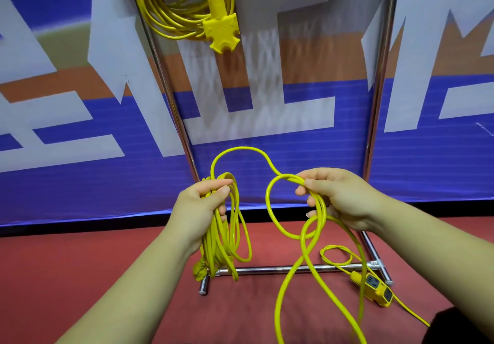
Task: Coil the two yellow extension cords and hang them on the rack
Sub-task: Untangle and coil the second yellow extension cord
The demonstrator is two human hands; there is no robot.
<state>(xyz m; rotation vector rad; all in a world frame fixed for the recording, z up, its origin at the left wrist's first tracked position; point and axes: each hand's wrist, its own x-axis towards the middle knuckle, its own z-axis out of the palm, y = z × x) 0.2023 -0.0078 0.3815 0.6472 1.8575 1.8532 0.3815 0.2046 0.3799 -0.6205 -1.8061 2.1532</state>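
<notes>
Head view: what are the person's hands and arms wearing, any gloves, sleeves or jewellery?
Nothing visible. The left hand and right hand wear no gloves, and no rings show. The left forearm and right forearm are uncovered down to the frame's lower edge: no sleeves, watch or wristband. The nails that show look short and unpainted.

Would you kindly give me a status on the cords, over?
Left hand grips coiled bundle. Right hand grips loose loop. Other cord hangs on rack. Socket block on floor.
</notes>
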